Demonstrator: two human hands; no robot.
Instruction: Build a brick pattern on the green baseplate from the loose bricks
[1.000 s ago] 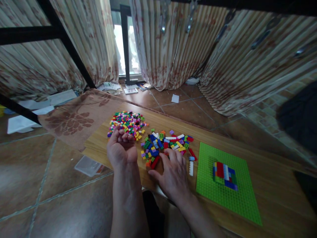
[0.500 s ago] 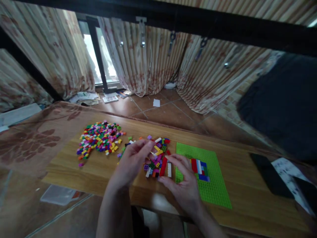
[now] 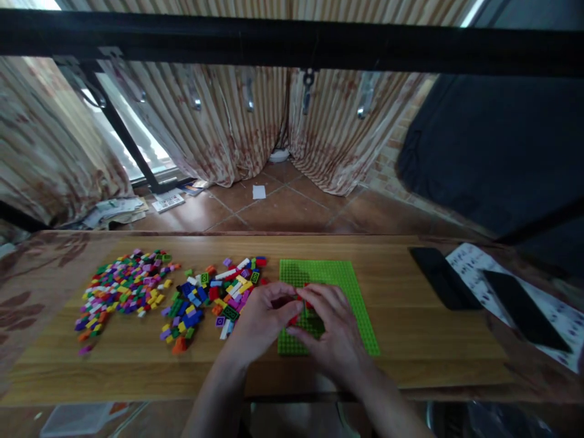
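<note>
My left hand point(image 3: 260, 322) and my right hand point(image 3: 337, 325) meet over the left half of a green studded baseplate point(image 3: 360, 310). A long red toy brick point(image 3: 294, 319) shows in part between them, with the fingers and thumbs of both hands closed around it. Another bit of red shows by the right fingertips; whether it is the same brick I cannot tell. My right hand covers the bricks built up on the plate. Just left of my left hand lies a mixed pile of larger bricks point(image 3: 230, 295).
Farther left on the wooden board point(image 3: 392, 340) is a heap of small coloured bricks point(image 3: 128, 283). To the right lie a black flat object point(image 3: 442, 277), a printed sheet point(image 3: 468, 261) and a dark phone-like slab point(image 3: 524, 310). A dark bar point(image 3: 292, 45) crosses above.
My right hand has carried the red brick from beside the pile onto the baseplate. My left hand has left the pile and joined it there. The view has turned right and levelled.
</note>
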